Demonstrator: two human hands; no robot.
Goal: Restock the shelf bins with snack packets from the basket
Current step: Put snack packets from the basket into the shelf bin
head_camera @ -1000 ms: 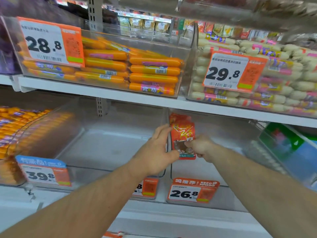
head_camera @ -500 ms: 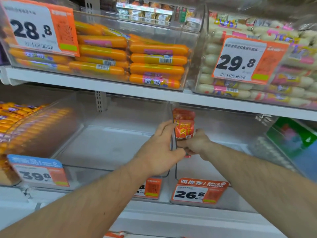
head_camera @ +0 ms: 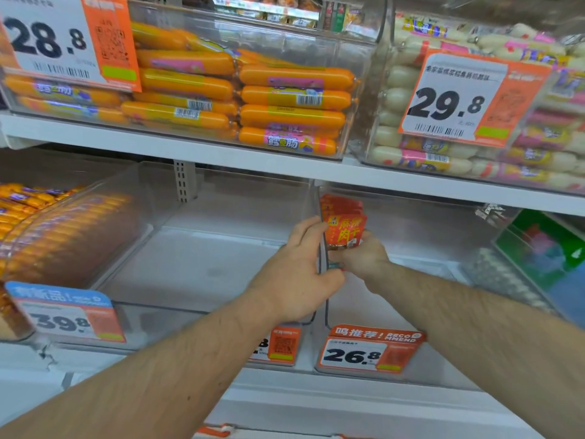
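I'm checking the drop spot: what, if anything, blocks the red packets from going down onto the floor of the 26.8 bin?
Nothing visible does. The right hand holds the red snack packets upright inside the clear bin above the 26.8 tag; its floor below looks bare. The left hand grips the bin's left wall, outside the path.

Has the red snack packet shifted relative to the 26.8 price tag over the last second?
Cannot tell. The red snack packet stays above the 26.8 price tag, against the divider; the camera moved.

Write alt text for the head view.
Both hands hold red snack packets upright in a clear lower-shelf bin tagged 26.8: right hand gripping them, left hand against the bin's divider. Orange sausages fill the bin above.
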